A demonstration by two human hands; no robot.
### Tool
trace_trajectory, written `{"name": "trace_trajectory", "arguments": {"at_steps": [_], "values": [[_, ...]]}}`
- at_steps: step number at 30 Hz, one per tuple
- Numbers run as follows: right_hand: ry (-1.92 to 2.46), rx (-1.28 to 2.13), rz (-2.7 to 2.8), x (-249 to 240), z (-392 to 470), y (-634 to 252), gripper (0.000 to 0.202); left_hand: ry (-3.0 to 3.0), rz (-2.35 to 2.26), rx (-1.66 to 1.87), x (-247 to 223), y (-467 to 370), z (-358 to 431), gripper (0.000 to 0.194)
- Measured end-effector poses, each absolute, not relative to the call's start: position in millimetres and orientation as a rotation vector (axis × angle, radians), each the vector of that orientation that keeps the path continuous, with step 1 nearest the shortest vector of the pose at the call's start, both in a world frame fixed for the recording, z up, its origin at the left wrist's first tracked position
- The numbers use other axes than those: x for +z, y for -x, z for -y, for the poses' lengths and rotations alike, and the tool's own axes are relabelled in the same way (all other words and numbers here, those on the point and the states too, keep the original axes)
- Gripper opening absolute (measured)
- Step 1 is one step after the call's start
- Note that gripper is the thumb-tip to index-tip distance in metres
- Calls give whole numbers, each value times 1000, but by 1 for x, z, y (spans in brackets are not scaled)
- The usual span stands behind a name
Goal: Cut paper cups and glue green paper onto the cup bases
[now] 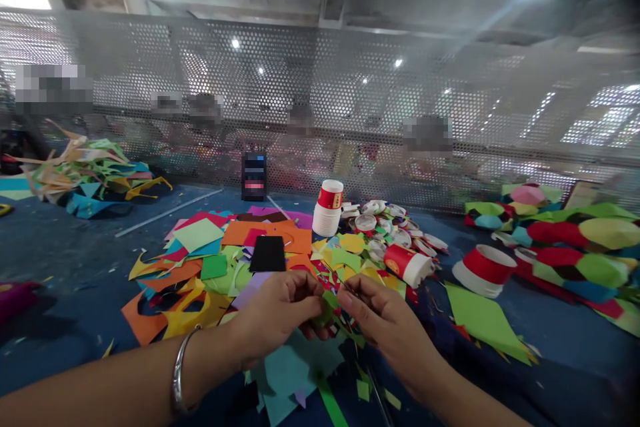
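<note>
Low over a heap of coloured paper, my left hand is closed, its fingertips pinching a small green paper piece. A silver bangle circles that wrist. Close beside it, my right hand is closed in a pinch near the green piece; a thin dark thing shows at its fingertips, too small to name. Light blue paper sheets lie beneath the hands. Just ahead are a black sheet and orange paper. Yellow paper with cut-out holes lies left of my left hand.
Stacked paper cups stand beyond the hands. A red-and-white cup lies tipped near a pile of round pieces. Coloured paper shapes are stacked at right. Paper scraps heap at left. A phone leans against the perforated metal screen.
</note>
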State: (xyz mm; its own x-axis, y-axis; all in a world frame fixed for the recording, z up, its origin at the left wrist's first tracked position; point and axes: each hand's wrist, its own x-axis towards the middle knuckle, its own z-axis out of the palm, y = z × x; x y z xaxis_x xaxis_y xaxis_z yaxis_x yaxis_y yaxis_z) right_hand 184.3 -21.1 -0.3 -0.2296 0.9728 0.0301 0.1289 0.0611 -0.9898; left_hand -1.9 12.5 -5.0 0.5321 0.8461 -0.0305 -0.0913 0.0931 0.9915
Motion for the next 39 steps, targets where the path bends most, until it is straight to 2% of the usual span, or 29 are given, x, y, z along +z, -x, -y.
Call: {"name": "trace_trajectory", "arguments": {"at_steps": [12, 24, 39], "values": [[1088, 1174, 1586, 1, 21, -182, 29, -1398, -751, 748, -5, 1, -10, 21], [1145, 1040, 1629, -3, 19, -187, 27, -1378, -752, 794, -8, 5, -11, 31], [1113, 1068, 1589, 1, 21, -189, 25, -1295, -753, 761, -5, 6, -6, 24]]}}
